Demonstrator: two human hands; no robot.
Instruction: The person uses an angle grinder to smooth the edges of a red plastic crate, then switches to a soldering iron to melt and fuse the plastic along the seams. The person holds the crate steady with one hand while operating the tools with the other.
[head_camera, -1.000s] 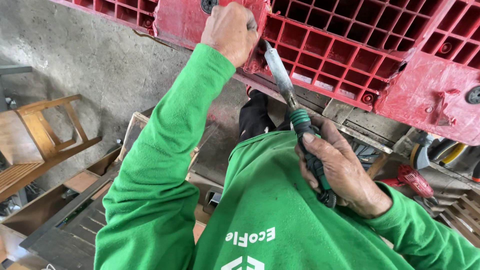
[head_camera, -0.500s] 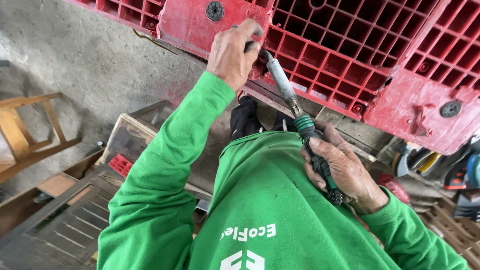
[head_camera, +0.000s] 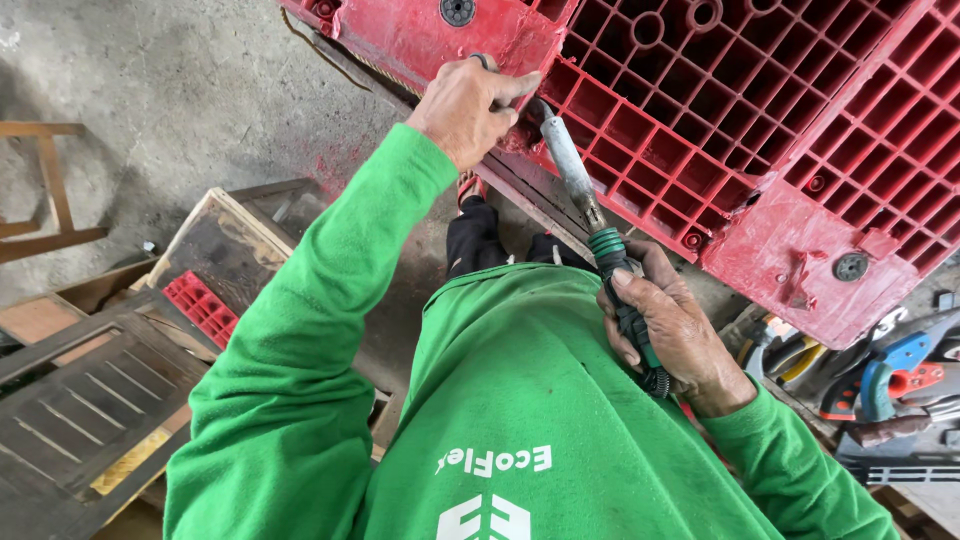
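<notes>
A red plastic pallet (head_camera: 720, 120) with a grid of ribs stands on edge across the top of the head view. My left hand (head_camera: 470, 105), in a green sleeve, presses on the pallet's broken lower edge, thumb by the crack. My right hand (head_camera: 680, 335) grips the dark handle of a heat tool (head_camera: 575, 170) with a green collar and a long grey metal barrel. The barrel's tip touches the pallet edge just right of my left thumb. My green shirt fills the lower middle of the view.
Dark wooden boards and a crate (head_camera: 225, 240) lie at the left with a small red grid piece (head_camera: 205, 305). Part of a wooden chair frame (head_camera: 50, 200) stands at far left on the concrete floor. Several hand tools (head_camera: 890, 370) lie at the right.
My left hand has slid lower on the pallet edge, and the tool's tip now sits right beside its thumb. The view has shifted, showing more of the pallet.
</notes>
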